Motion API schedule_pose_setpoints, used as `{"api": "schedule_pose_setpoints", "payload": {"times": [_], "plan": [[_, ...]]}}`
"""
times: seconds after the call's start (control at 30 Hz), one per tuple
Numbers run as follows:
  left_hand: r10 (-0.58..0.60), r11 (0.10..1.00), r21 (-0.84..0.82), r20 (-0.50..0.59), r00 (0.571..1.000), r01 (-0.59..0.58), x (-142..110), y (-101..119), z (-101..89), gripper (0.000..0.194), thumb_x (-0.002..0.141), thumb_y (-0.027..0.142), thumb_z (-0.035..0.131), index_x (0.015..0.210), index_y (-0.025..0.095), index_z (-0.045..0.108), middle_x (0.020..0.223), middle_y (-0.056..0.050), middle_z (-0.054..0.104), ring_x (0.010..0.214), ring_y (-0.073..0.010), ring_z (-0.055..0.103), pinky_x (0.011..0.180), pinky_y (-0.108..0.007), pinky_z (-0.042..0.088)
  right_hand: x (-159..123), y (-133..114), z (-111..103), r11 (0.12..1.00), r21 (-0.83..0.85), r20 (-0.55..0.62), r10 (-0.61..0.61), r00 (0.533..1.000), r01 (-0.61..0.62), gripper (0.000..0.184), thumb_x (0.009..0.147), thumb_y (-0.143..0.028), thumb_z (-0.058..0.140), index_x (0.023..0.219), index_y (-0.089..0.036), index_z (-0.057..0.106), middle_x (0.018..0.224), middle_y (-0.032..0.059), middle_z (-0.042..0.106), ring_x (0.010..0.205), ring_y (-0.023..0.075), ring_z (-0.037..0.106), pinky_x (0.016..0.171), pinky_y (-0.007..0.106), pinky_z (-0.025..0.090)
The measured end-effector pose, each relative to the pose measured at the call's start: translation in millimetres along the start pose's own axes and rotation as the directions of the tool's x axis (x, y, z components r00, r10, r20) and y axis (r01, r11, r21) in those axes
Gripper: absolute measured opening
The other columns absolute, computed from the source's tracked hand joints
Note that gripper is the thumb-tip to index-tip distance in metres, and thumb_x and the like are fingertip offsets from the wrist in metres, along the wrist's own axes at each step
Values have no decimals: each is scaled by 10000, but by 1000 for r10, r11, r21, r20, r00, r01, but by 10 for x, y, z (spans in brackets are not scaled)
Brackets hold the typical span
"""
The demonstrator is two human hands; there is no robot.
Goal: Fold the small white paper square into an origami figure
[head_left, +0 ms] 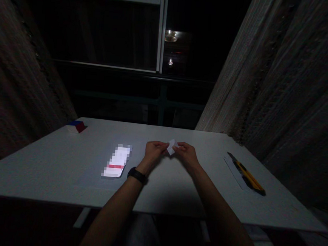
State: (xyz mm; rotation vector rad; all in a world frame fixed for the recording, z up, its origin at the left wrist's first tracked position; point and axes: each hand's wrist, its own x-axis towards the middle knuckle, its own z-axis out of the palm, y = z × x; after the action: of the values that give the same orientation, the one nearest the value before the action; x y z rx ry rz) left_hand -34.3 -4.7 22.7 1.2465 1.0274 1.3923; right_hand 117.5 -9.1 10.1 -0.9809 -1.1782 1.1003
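Between my two hands is a small folded piece of white paper (172, 147), held just above the middle of the table. The fingertips of my left hand (155, 151) pinch its left side, and a dark watch (137, 175) is on that wrist. My right hand (186, 153) pinches the paper's right side with thumb and fingers. Creases give the paper a roughly diamond outline, though dim light hides its finer folds.
A lit phone (118, 161) lies left of my hands on the white table (170, 190). A coloured puzzle block (76, 126) sits at the far left. On the right, a yellow and black utility knife (246, 174) rests beside a thin white strip (233, 173). Curtains (242, 68) flank a dark window.
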Motion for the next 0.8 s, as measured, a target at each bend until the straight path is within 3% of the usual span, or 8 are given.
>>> {"api": "schedule_pose_setpoints", "payload": {"times": [0.2,0.33,0.43,0.5,0.63,0.8], "plan": [[-10,999,-43,55,998,12,-18,27,21,374,548,399,747,744,85,689,612,-73,651,525,-127,556,508,-236,421,37,14,-9,1000,0,-18,-26,999,26,419,505,-389,771,812,-156,606,581,7,642,510,142,581,522,255,426],[-28,998,-47,97,995,33,-49,67,33,486,525,379,772,892,75,677,676,-101,671,579,-159,588,528,-263,449,41,12,-6,990,-99,28,-93,995,95,380,545,-395,737,814,-146,638,580,-5,606,519,124,546,525,253,408],[9,1000,-20,135,991,-6,-41,36,33,419,538,380,764,803,64,688,706,-112,668,621,-171,593,543,-271,457,21,15,3,957,-229,80,-163,983,177,326,603,-375,699,837,-158,627,489,-63,491,443,83,439,455,222,333],[32,999,35,92,995,-35,-19,-8,25,377,549,396,752,734,73,689,646,-81,644,574,-144,562,517,-257,434,2,12,10,940,-271,97,-190,977,209,312,624,-360,686,857,-178,589,462,-92,427,415,71,384,427,209,292],[72,984,163,43,996,-78,21,-67,3,366,585,451,707,597,88,664,544,-38,571,506,-108,479,458,-241,361,-21,-12,16,931,-277,139,-206,969,238,312,630,-332,687,858,-205,515,491,-102,428,435,72,392,432,199,299],[100,985,133,62,993,-108,8,-34,-11,360,620,453,674,526,108,631,470,7,483,473,-85,408,450,-231,299,-32,-48,7,939,-262,180,-178,967,222,339,623,-315,693,887,-204,511,519,-92,469,466,83,439,460,210,341]]}}
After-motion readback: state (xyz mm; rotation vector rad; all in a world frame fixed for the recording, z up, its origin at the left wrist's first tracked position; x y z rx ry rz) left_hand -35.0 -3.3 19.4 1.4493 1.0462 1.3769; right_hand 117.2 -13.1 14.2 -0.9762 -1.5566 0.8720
